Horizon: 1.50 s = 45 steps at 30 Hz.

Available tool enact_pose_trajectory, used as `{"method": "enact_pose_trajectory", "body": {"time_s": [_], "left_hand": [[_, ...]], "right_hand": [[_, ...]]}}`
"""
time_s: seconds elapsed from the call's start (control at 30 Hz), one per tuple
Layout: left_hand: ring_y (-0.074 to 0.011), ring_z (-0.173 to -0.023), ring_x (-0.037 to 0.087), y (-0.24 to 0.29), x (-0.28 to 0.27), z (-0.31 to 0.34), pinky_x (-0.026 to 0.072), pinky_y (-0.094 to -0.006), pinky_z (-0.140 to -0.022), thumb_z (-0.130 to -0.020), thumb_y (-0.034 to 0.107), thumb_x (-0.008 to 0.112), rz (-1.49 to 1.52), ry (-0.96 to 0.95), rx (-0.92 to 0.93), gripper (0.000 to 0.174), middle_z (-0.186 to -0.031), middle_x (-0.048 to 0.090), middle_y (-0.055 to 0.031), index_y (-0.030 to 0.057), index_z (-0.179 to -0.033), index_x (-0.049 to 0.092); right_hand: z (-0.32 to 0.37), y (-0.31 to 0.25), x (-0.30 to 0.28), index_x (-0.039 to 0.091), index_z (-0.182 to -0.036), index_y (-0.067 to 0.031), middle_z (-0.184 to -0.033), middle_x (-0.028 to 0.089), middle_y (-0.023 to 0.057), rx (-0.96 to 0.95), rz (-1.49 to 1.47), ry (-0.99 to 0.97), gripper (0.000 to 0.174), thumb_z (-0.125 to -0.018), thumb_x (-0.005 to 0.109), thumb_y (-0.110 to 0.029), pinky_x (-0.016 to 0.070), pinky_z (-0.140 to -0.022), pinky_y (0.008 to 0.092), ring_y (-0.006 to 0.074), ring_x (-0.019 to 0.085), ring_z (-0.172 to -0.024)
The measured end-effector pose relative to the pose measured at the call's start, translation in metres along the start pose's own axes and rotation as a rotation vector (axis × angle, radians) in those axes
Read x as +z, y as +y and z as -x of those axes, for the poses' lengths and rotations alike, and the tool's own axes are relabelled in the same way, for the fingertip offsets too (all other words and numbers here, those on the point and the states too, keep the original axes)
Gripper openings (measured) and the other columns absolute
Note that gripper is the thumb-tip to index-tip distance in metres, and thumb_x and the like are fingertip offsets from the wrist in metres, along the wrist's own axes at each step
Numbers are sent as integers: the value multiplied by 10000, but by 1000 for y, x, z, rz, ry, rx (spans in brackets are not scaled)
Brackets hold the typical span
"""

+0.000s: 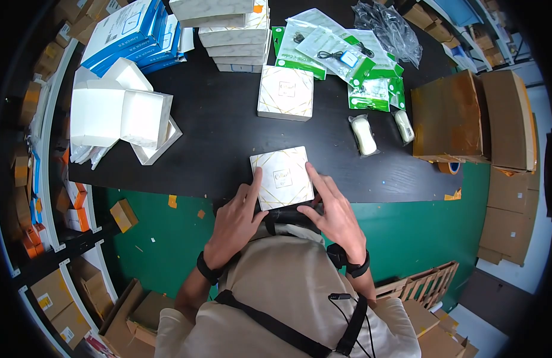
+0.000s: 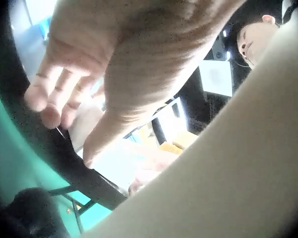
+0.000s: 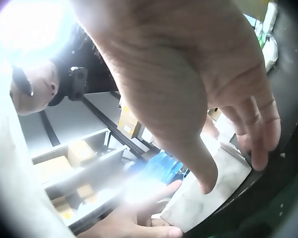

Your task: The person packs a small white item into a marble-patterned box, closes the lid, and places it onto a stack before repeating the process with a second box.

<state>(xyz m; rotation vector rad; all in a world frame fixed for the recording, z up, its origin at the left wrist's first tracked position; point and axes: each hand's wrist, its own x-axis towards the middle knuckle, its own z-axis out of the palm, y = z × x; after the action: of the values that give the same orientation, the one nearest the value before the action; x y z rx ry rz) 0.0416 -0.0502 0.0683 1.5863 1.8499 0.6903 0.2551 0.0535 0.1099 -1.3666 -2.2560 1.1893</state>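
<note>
A white box with gold lines and handwriting on its lid (image 1: 282, 178) lies at the table's near edge in the head view. My left hand (image 1: 235, 221) touches its left side, and my right hand (image 1: 337, 219) touches its right side, fingers mostly straight. The left wrist view shows my left hand (image 2: 114, 64) with fingers extended beside the box. In the right wrist view, my right hand (image 3: 188, 84) has its thumb along the marbled box side (image 3: 208, 191). A similar box (image 1: 285, 92) sits farther back.
Opened white boxes (image 1: 108, 113) and blue boxes (image 1: 123, 33) are on the left. Stacked marbled boxes (image 1: 237, 42) stand at the back, near green-and-clear packets (image 1: 341, 53). Two wrapped white items (image 1: 363, 135) lie to the right, beside a cardboard box (image 1: 449, 116).
</note>
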Motion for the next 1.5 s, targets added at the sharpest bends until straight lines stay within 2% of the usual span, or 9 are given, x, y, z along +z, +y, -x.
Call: {"method": "enact_pose_trajectory", "body": {"time_s": [0.2,0.3,0.47,0.6,0.73,0.83,1.13,1.4,1.5], "left_hand": [[-250,-797,614,-8,17,0,560,-375,-636,-782,1,794,-217,110,204,950,-1006,537,-95,33,-1629,364],[-246,-792,606,-23,29,7,555,-369,-625,-741,-37,780,-312,174,330,864,-982,524,-89,9,-1550,482],[-245,-797,605,-36,28,6,546,-368,-618,-723,-14,807,-264,266,455,772,-990,525,-92,-10,-1458,571],[-252,-799,614,-21,9,5,539,-366,-619,-692,18,842,-132,279,418,729,-991,527,-90,12,-1388,625],[-241,-807,631,-7,-10,-15,528,-334,-615,-701,67,894,54,271,334,699,-1039,567,-77,56,-1356,653],[-154,-849,661,-4,-15,-31,516,-290,-609,-732,72,921,277,230,241,623,-1143,629,-73,56,-1310,691],[-127,-1013,705,-6,-19,-30,567,-233,-683,-773,80,912,485,16,51,612,-1328,671,-87,37,-1335,673],[-159,-1078,712,-1,-18,-26,601,-272,-794,-794,86,907,534,-52,11,648,-1338,675,-97,9,-1373,627],[-192,-1134,702,5,-21,-23,597,-308,-861,-840,109,881,594,-49,54,587,-1338,669,-122,-3,-1356,623]], "right_hand": [[7,8,12,564,-1537,-128,-1131,631,122,-25,-37,25,725,-864,816,-24,536,-688,363,218,589,-722],[14,5,7,566,-1537,-129,-1117,645,119,-4,-8,-27,722,-867,821,-38,533,-683,361,209,592,-719],[25,1,-2,572,-1534,-133,-1117,656,119,35,0,-98,724,-863,831,-57,534,-684,369,205,593,-711],[24,-10,-18,613,-1487,-113,-1156,665,124,-8,-74,-134,680,-849,848,-83,545,-714,365,228,627,-763],[8,-22,-26,667,-1395,-74,-1204,677,122,-264,98,86,582,-842,852,-90,557,-755,354,259,655,-837],[-7,-22,-22,692,-1308,-44,-1232,685,117,-353,65,176,523,-818,869,-88,566,-785,345,280,665,-896],[-9,-19,-29,717,-1238,-26,-1238,693,103,-233,-36,51,491,-778,889,-50,563,-756,333,249,671,-892],[-10,-18,-34,749,-1192,-18,-1202,721,96,-234,-117,28,420,-797,882,-71,545,-713,310,210,680,-886],[-11,-15,-35,775,-1109,1,-1100,753,116,-244,-149,47,272,-851,833,-67,543,-707,312,222,697,-846]]}}
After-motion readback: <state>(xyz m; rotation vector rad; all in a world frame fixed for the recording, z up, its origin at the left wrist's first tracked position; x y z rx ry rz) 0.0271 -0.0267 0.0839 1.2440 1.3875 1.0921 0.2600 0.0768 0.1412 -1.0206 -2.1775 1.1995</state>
